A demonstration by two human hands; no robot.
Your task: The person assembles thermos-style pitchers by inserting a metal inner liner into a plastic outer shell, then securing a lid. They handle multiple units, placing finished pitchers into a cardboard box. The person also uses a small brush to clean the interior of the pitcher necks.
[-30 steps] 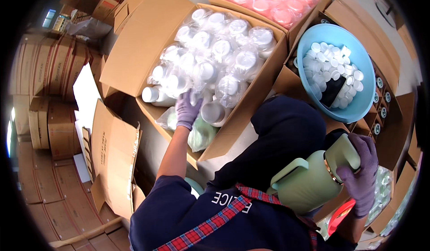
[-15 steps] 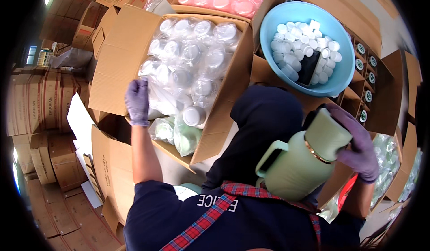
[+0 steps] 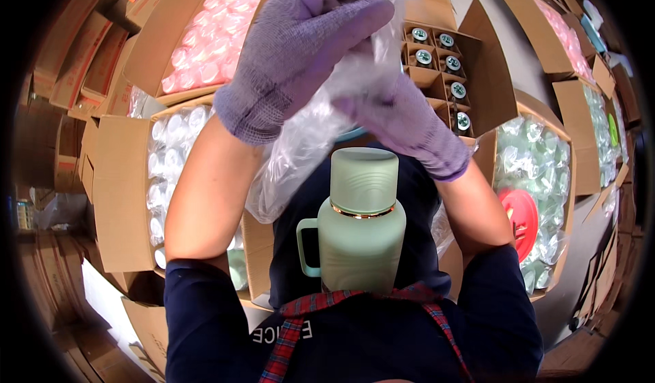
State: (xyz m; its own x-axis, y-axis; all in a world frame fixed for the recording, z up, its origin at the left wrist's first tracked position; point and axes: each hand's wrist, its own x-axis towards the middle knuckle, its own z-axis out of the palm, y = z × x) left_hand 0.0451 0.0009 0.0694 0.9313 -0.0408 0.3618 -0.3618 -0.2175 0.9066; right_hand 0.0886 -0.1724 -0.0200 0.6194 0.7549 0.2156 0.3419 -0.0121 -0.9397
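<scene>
A clear plastic bag (image 3: 290,171) hangs in front of my chest, crumpled and partly blurred. My left hand (image 3: 286,59), in a purple knit glove, pinches its upper part. Lower and to the right, my right hand (image 3: 409,123), gloved alike, grips the bag too; film and blur partly cover its fingertips. Below both hands a pale green vacuum jug (image 3: 361,236) stands upright in my lap, touched by neither hand. It has a side handle on the left, a gold ring and a green cup lid on top.
At left is a carton of bagged white-lidded bottles (image 3: 174,151), with a carton of pink ones (image 3: 215,31) beyond. A divided carton (image 3: 471,48) holds jars. At right, a red dish (image 3: 518,226) lies on bagged green items (image 3: 532,154). A blue basin's rim (image 3: 351,134) peeks out behind my hands.
My left hand has come from the white-lidded bottles to the middle with a plastic bag. My right hand has let go of the jug and now grips the bag. The jug stands upright, no longer tilted.
</scene>
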